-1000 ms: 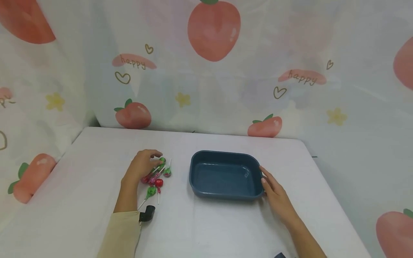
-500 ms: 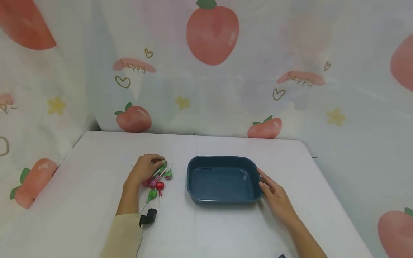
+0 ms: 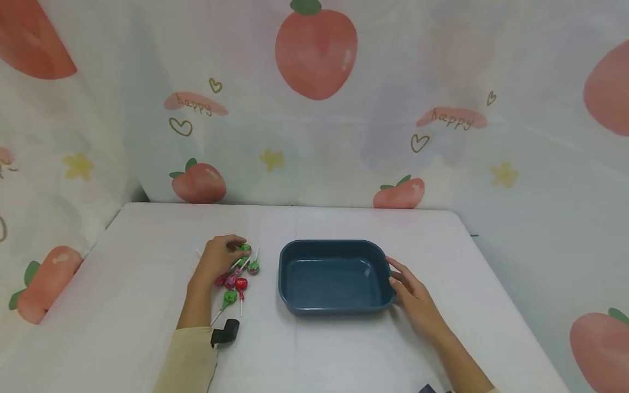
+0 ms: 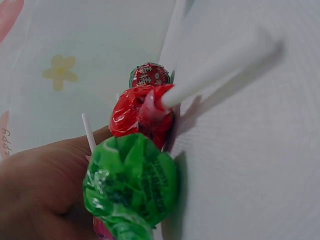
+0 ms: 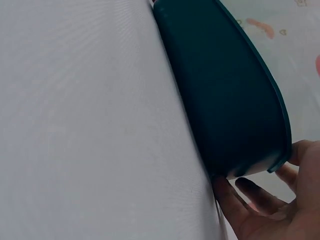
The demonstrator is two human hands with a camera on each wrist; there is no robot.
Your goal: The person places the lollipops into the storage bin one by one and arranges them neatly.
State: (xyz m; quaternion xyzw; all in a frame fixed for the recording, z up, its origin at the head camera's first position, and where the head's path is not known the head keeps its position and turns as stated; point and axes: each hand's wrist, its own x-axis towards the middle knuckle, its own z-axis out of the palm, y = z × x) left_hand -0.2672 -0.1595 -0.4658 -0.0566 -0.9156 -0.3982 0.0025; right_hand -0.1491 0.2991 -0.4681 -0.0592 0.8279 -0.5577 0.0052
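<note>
My left hand point(image 3: 219, 257) bends over a small heap of wrapped lollipops on the left of the table. Its thumb and forefinger are on either side of a green lollipop point(image 3: 246, 248); whether they pinch it I cannot tell. In the left wrist view, a green-wrapped lollipop point(image 4: 131, 180) and a red one point(image 4: 135, 112) hide the fingertips. Another green lollipop point(image 3: 229, 298) and a red one point(image 3: 241, 284) lie nearer me. My right hand point(image 3: 416, 303) rests its extended fingers against the outer right end of a dark blue rectangular dish point(image 3: 336, 312).
The white table point(image 3: 314, 355) has its far edge against a fruit-patterned curtain point(image 3: 319, 136). A black bent piece point(image 3: 226, 332) sticks out from the left sleeve point(image 3: 189, 357). Bare tabletop lies between the lollipops and the dish.
The left hand has come down slightly onto the green lollipop, and its forefinger is more bent than a second ago. The right hand stays at the dish; the view shifts a little.
</note>
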